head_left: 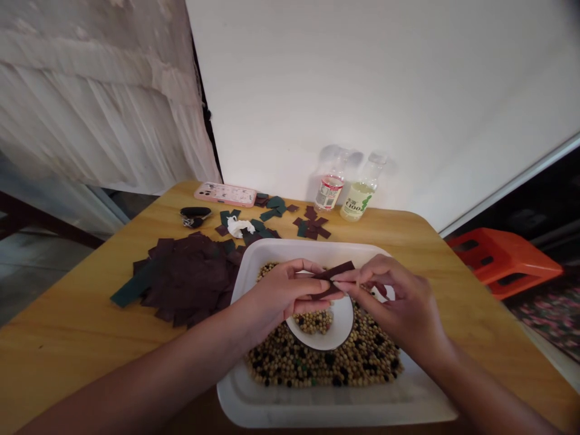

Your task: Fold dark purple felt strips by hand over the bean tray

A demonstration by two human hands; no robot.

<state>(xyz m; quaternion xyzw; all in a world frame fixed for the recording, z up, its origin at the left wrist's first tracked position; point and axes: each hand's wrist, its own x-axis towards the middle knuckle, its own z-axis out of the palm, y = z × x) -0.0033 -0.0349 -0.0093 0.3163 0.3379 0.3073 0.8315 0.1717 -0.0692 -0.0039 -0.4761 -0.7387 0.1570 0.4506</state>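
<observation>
Left hand (281, 293) and right hand (385, 296) grip a dark brown strip (333, 279) between closed fingers. Below lie a white bowl (328, 329) and mixed beans (362, 356) in a white tray (335, 405).

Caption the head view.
Left hand and right hand pinch a dark maroon strip over a round white bowl amid tan and black beans in a white tray.

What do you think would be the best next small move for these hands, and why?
Probably set the thin dark maroon strip onto the heap of maroon pieces beside the white tray, because the left hand and right hand both pinch it above the round white bowl of pale beans, and the heap is close.
</observation>
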